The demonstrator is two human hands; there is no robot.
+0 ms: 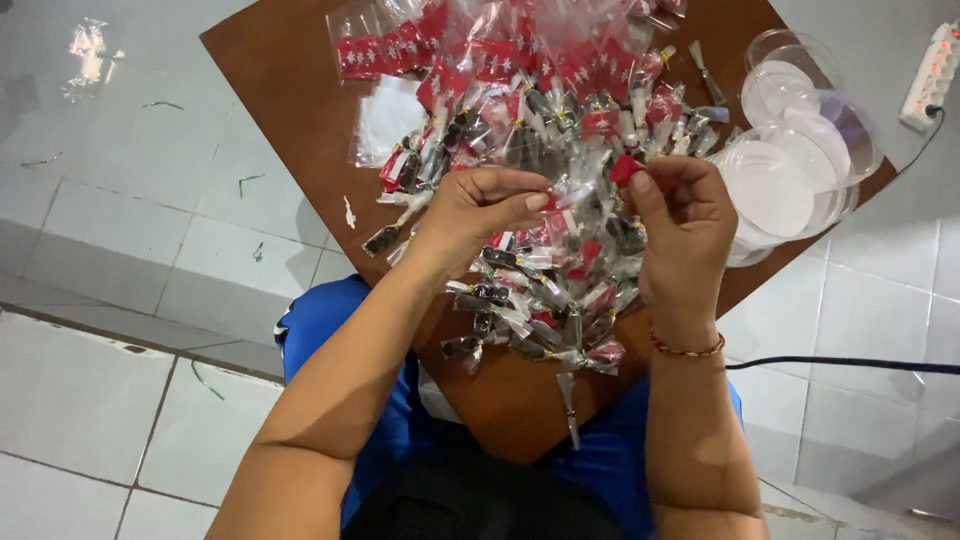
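Nearest the camera, the person's lap in blue cloth (330, 330) carries the near corner of a brown board (290, 80), and both forearms reach forward over it with the wrists bent downward. The left hand (480, 205) curls palm-down, its thumb and forefinger pressed together on the clear end of a small cellophane packet (575, 195). The right hand (685, 225), a thin beaded bracelet (688, 349) at its wrist, stands more upright and pinches the packet's red tab (625, 168) between thumb and forefinger. The packet hangs stretched between the two hands, just above the heap of finished packets (540, 300). The step in hand looks like closing or sealing one small wrap; the next move probably calls for a firm fold or press at the red end while the left hand keeps the plastic taut. Farther off lie flat red-topped bags (400, 50), stacked clear lids (800, 160) on the right, and a white power strip (935, 75) on the tiled floor (100, 200).
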